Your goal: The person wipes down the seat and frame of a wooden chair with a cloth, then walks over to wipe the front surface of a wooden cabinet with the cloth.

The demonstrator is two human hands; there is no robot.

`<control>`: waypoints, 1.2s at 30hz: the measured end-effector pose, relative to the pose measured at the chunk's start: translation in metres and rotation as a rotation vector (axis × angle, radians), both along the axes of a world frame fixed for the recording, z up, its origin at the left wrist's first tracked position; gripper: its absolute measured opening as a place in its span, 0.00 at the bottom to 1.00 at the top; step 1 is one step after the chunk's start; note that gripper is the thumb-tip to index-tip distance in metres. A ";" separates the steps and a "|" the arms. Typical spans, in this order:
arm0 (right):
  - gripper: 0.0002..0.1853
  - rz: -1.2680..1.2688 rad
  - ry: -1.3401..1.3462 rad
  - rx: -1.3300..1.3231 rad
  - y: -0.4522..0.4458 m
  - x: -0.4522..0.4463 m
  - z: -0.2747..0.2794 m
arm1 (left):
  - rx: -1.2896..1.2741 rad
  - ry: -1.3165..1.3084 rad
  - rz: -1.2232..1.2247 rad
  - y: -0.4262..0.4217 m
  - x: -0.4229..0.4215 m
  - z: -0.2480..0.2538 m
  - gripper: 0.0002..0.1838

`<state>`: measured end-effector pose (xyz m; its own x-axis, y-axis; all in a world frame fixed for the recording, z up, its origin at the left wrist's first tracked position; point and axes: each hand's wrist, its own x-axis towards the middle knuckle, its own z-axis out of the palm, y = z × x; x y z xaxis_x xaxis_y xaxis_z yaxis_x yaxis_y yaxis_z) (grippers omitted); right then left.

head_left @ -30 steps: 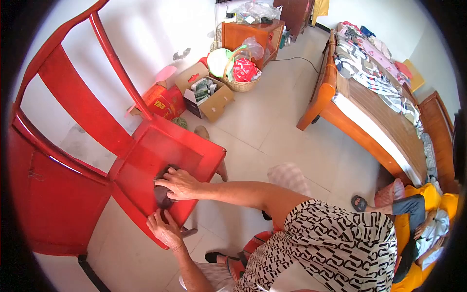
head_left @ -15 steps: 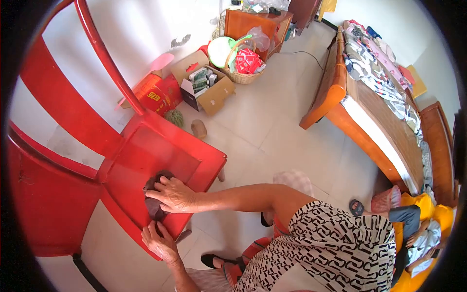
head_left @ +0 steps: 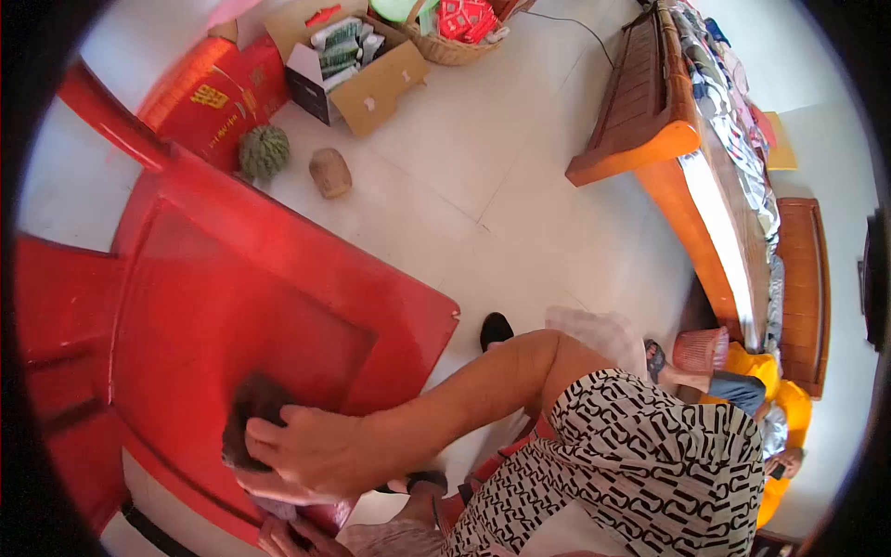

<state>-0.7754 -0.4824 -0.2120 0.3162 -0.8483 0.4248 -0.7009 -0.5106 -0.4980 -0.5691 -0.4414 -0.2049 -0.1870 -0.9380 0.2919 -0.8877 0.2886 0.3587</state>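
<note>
A red wooden chair [head_left: 278,251] with a recessed seat fills the left of the head view. My right hand [head_left: 316,450] is closed on a dark cloth [head_left: 246,418] and presses it against the seat toward the near edge. Below it, at the seat's near edge, my left hand [head_left: 302,537] has its fingers bent against the chair; it is partly hidden and cut off by the dark rim of the view.
A red box [head_left: 218,102], a green ridged gourd [head_left: 264,151], a brown block-like object [head_left: 330,173], an open carton [head_left: 380,88] and a wicker basket [head_left: 450,48] stand beyond the chair. A wooden bed [head_left: 640,139] is at right. Near a pink wastebasket [head_left: 701,349], another person [head_left: 738,390] sits.
My view has come closer to the seat and dipped. My right hand has moved the cloth down and left in view, toward the near edge. My left hand sits lower in view.
</note>
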 end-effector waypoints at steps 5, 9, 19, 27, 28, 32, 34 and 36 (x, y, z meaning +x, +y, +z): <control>0.32 0.145 -0.149 0.145 -0.003 -0.025 -0.001 | -0.032 0.001 -0.060 -0.013 -0.008 -0.005 0.11; 0.34 0.242 -0.124 0.199 -0.007 -0.044 -0.011 | 0.157 -0.048 -0.123 -0.010 0.004 -0.014 0.07; 0.31 -0.157 -0.282 0.688 0.017 -0.069 0.007 | 0.443 -0.415 0.031 -0.015 -0.044 -0.048 0.08; 0.29 -0.868 -0.674 1.175 0.264 -0.210 -0.019 | 0.800 -0.108 -0.552 -0.043 -0.042 -0.046 0.19; 0.27 -0.975 -1.041 1.097 0.300 -0.240 0.019 | 0.939 -0.045 -0.485 -0.037 -0.047 -0.044 0.19; 0.20 -1.591 -0.880 0.981 0.442 -0.344 0.065 | 1.276 0.208 -0.289 -0.002 -0.063 -0.028 0.18; 0.18 -1.807 -0.624 1.092 0.503 -0.380 0.103 | 1.315 0.189 -0.255 0.017 -0.083 0.000 0.17; 0.20 -1.813 -0.580 1.049 0.560 -0.403 0.118 | 1.339 0.177 -0.256 0.033 -0.123 0.010 0.17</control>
<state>-1.1786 0.0772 -0.0941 -0.8370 0.0844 -0.5407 0.3172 0.8800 -0.3535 -0.6919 -0.4085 -0.1950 -0.4514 -0.4645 -0.7619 -0.7760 -0.2172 0.5922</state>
